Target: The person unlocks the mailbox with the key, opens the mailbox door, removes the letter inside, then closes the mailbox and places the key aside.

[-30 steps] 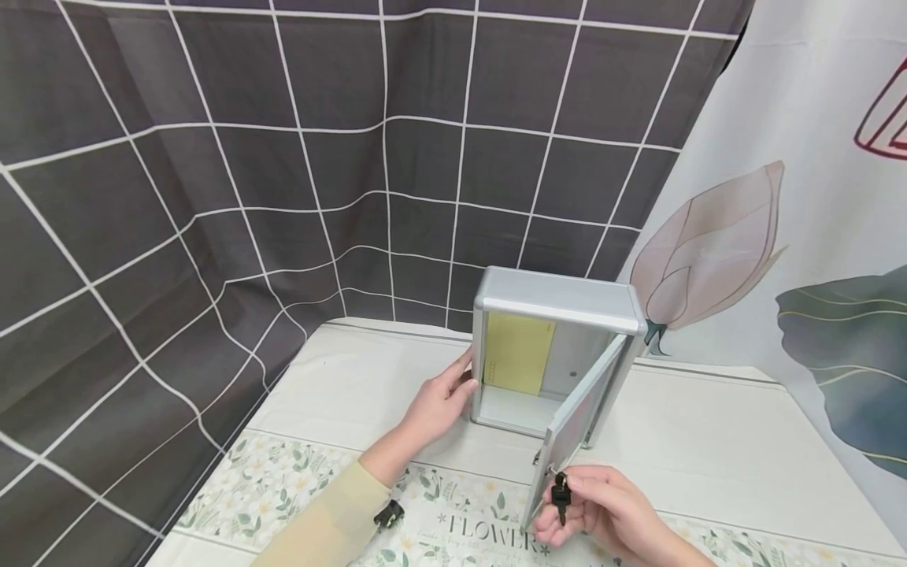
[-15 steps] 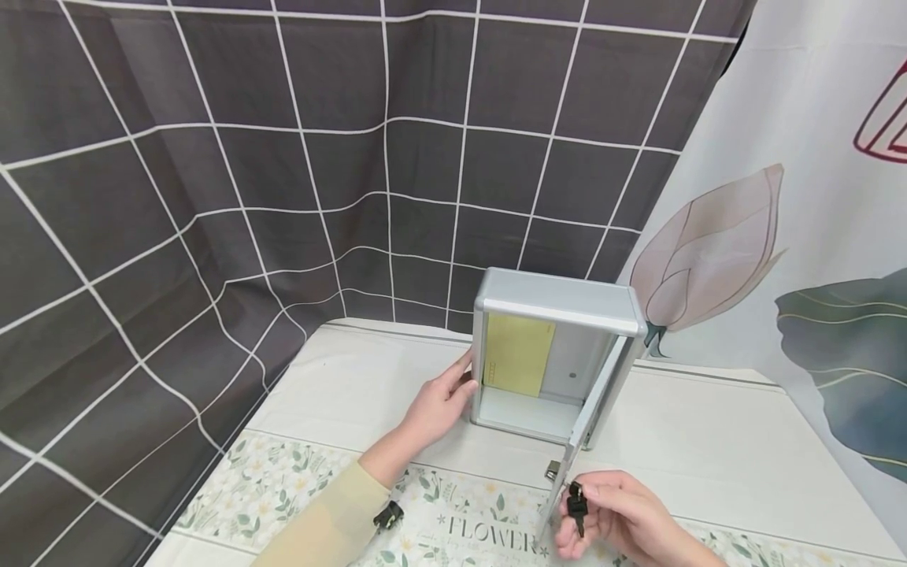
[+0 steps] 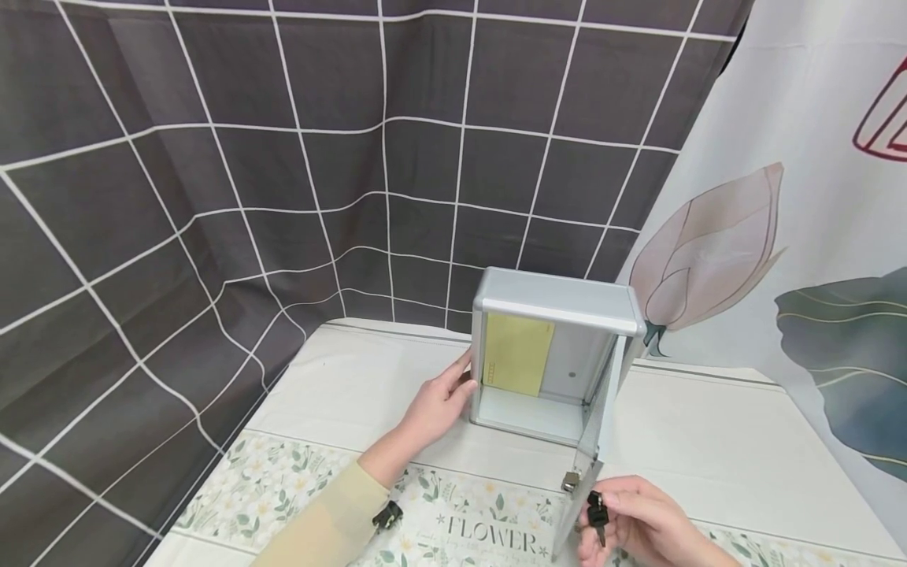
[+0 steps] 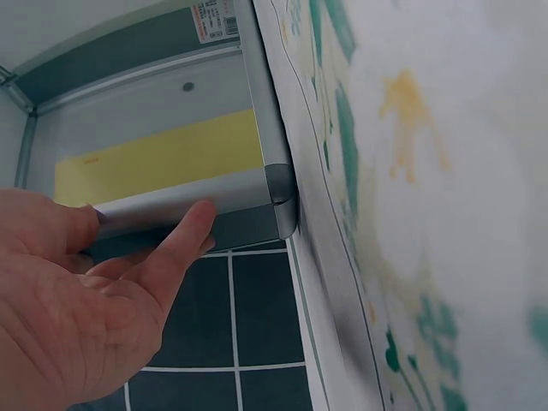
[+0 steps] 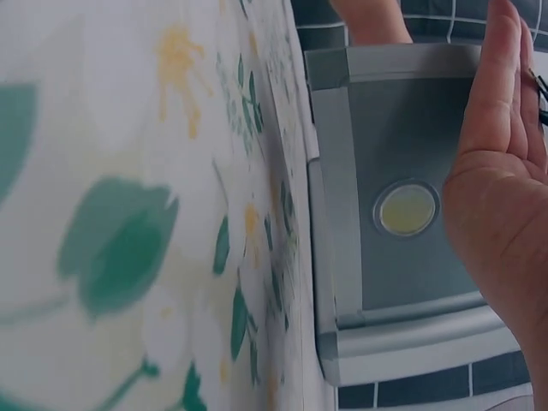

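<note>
A silver metal box stands upright on the table, its hinged door swung well out. Against its inner back leans a yellow envelope with small printed squares. My left hand rests on the box's left side, thumb by the front edge and fingers along the outer wall. My right hand is beside the door's free edge, pinching black-headed keys. A lock's metal body juts from the door's inner face. In the right wrist view, a round window shows in the door.
A floral-printed cloth covers the table. Behind the box hangs a dark curtain with white grid lines, and a white curtain with flower prints hangs at the right. A black device sits at the left wrist.
My right hand has moved right and slightly toward me with the keys, and the door has swung wider. The left hand and the box have stayed put.
</note>
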{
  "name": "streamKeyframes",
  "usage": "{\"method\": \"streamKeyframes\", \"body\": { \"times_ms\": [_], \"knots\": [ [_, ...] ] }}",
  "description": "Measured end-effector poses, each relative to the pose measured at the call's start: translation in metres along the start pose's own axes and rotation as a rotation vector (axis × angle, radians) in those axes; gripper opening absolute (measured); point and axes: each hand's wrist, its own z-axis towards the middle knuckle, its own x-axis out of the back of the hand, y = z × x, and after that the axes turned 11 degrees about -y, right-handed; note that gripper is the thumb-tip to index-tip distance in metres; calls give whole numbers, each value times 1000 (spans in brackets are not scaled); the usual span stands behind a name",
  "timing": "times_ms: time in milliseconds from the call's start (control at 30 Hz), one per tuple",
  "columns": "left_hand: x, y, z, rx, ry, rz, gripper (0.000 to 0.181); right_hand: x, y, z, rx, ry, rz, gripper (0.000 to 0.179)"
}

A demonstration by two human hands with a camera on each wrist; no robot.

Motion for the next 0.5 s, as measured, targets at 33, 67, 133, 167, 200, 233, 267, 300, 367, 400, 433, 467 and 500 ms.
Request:
{"method": "streamKeyframes", "body": {
  "times_ms": [33, 67, 133, 167, 200, 233, 267, 300, 367, 400, 433, 467, 500],
  "knots": [
    [0, 0, 0, 3, 0, -6, 61, 0, -1, -1, 3, 0, 5, 64],
    [0, 0, 0, 6, -1, -10, 61, 0, -1, -2, 6, -1, 6, 63],
    [0, 0, -1, 12, -3, -14, 62, 1, -2, -5, 8, -9, 0, 62],
    [1, 0, -1, 15, -3, -14, 62, 1, -3, -6, 9, -12, 2, 61],
    [1, 0, -1, 13, -2, -13, 62, 2, -3, -7, 14, -18, 1, 61],
    [1, 0, -2, 9, -1, -9, 62, 3, -3, -9, 19, -26, 7, 60],
    [1, 0, -2, 10, -3, -9, 62, 4, -3, -10, 23, -34, 3, 60],
    [1, 0, -2, 9, -4, -10, 62, 4, -3, -11, 28, -43, -9, 60],
    [1, 1, -2, 7, -6, -13, 62, 6, -4, -14, 38, -58, -23, 60],
    [1, 2, -2, 2, -6, -13, 62, 7, -4, -14, 45, -69, -38, 59],
    [1, 2, -2, 3, -6, -12, 62, 7, -4, -15, 53, -78, -54, 58],
    [1, 2, -2, 6, -7, -9, 62, 8, -5, -15, 59, -85, -74, 58],
    [1, 3, -1, 4, -6, -3, 62, 8, -5, -16, 65, -92, -85, 57]
  ]
}}
